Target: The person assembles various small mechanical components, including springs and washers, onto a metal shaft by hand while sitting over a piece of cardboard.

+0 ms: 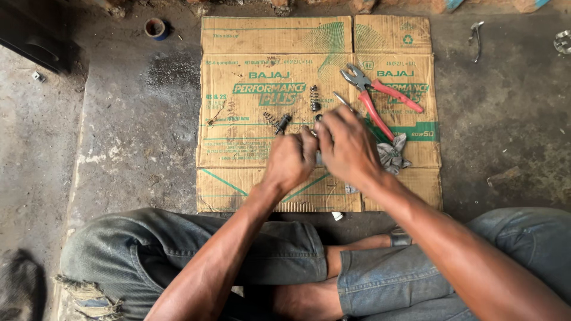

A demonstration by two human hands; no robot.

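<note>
Nearest the camera, the person sits cross-legged in worn jeans (196, 249) on a concrete floor (125, 137). Both forearms reach forward over a flattened cardboard sheet (238, 184).

The left hand (289, 159) and the right hand (348, 145) meet above the middle of the sheet, fingers curled in and touching. They close together on a small part (317, 157), of which only a sliver shows between the knuckles. Its kind cannot be told. Whether each hand has a firm pinch on it, or one merely steadies it, cannot be told either.

Judgement: the part is small, light and rigid, probably metal, and likely oily given the setting. It is best taken by fingertip pinch at both ends, kept low over the sheet so a slip does not lose it.

Just right of the hands lies a crumpled grey rag (392, 153). Beyond them lie a dark fitting (282, 123) and a coil spring (314, 98), near each other. Red-handled pliers (380, 98) lie further right, jaws pointing away.

Farthest off, a small round tin (156, 27) and a bent metal lever (476, 38) lie on the floor.
</note>
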